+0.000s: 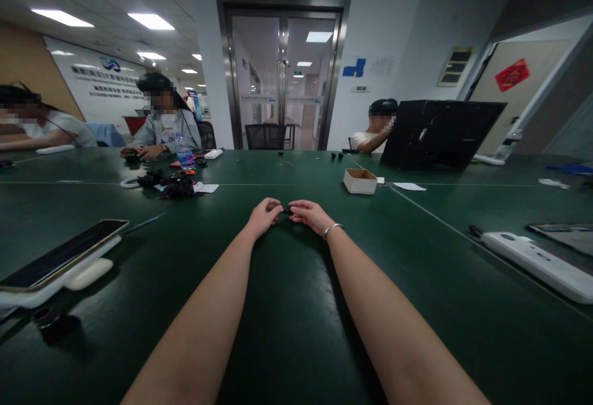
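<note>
Forearms (201, 325), black piece (286, 211), distant table edge (306, 152)

On the green table (287, 318), the left hand (265, 217) and right hand (309, 215) hold a small dark object (287, 211) between their fingertips, left of and nearer than the open box (360, 185). Well left of the box stands a bottle (184, 154); paper (409, 187) lies right of the box.

The room looks dim, lit from overhead by flat rectangular white ceiling panels (151, 21) that glare at upper left. The smooth dark green bench (287, 331) shows dull sheen and a soft shadow inside the bare right forearm (389, 306). Wide-angle distortion stretches the edges; the small black object (288, 210) lacks sharp detail.
</note>
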Motion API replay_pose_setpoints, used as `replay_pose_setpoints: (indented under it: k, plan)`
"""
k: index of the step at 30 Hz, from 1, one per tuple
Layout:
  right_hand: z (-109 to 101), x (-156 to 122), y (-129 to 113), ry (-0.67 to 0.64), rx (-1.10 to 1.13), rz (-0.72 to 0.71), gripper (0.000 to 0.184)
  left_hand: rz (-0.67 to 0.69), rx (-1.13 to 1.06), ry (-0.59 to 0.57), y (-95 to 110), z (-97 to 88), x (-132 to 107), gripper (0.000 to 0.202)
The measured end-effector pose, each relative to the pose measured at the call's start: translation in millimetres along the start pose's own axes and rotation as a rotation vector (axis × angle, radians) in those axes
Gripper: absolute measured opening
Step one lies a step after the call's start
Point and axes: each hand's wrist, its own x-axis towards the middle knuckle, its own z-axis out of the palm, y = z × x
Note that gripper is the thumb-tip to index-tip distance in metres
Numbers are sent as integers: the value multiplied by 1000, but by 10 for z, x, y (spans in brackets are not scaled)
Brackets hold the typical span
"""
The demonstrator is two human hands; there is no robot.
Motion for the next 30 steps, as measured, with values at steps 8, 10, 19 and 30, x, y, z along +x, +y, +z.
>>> replay_pose_setpoints:
  k: [8, 10, 19, 30]
  plan:
    - [19, -17, -17, -2, -12, 10, 16, -7, -66, -40, 8, -13, 3, 20]
    - [17, -15, -16, 1, -7, 5, 15, -21, -75, -59, 9, -10, 7, 17]
    - [15, -9, -22, 1, -16, 18, 17, -6, -48, -80, -28, -13, 25, 17]
    - [-5, -6, -2, -20, 8, 4, 17, -3, -69, -34, 43, -39, -17, 30]
